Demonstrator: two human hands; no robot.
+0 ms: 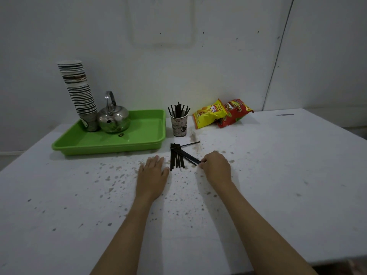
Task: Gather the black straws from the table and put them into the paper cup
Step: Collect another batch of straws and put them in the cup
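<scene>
Several black straws [177,155] lie fanned out on the white table [278,175], their far ends bunched together. A printed paper cup [179,126] stands upright behind them with several black straws standing in it. My left hand [152,175] rests flat on the table just left of the pile, fingers apart, holding nothing. My right hand [215,165] is to the right of the pile, its fingertips pinched on the near ends of a couple of the slanting straws.
A green tray [143,135] at the back left holds a tall stack of paper cups [79,92] and a steel kettle [113,118]. A yellow snack bag [209,114] and a red snack bag [236,112] lie behind right. The tabletop is speckled with chipped spots.
</scene>
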